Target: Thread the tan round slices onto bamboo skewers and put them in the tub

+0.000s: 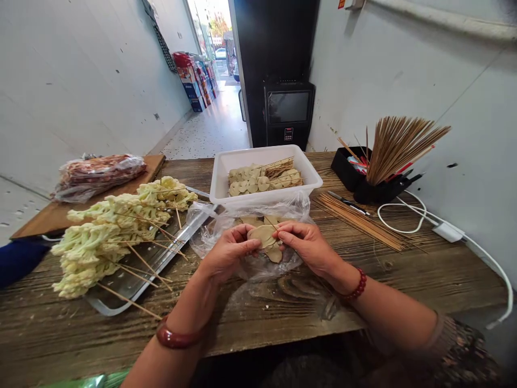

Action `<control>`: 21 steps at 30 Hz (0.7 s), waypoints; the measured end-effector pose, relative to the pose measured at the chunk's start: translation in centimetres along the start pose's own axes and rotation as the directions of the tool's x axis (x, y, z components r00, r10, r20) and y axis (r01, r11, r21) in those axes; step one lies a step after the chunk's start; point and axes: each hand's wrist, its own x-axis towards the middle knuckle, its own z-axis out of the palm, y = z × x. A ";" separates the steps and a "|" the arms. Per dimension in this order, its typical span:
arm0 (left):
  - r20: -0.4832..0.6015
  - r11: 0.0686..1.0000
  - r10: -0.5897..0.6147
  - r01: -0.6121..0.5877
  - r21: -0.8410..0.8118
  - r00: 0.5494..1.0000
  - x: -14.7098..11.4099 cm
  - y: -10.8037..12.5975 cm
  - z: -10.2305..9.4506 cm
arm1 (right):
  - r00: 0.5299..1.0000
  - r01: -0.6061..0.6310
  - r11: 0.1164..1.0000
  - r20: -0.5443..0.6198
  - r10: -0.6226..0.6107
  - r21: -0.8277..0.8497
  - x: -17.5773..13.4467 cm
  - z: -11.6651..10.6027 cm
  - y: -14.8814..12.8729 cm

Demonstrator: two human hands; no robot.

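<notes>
Between the thumb and fingers of my left hand is a thin, round, beige slice of food. My right hand pinches a thin wooden skewer at the slice's right edge; whether its tip has pierced the slice I cannot tell. More beige slices lie just under my hands on a clear plastic bag. Beyond the bag stands a white plastic tub with rows of skewered slices in it.
Cauliflower skewers fill a metal tray on the left. Behind it, bagged meat lies on a wooden board. Loose skewers, a black holder packed with upright skewers, and a white cable are on the right.
</notes>
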 end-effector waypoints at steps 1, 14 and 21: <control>0.000 1.000 0.008 -0.008 -0.004 1.000 0.0 0.0 0.0 | 1.000 -0.001 1.000 0.000 0.001 0.006 0.0 0.0 0.1; -0.208 0.976 0.094 -0.131 -0.171 0.974 -0.1 0.8 0.0 | 0.991 0.046 0.947 0.137 -0.002 -0.316 -1.2 0.4 -1.6; -0.238 0.976 0.135 -0.171 -0.137 0.962 -0.1 0.8 0.3 | 0.970 0.156 0.870 0.237 -0.046 -0.467 -1.8 0.9 -1.4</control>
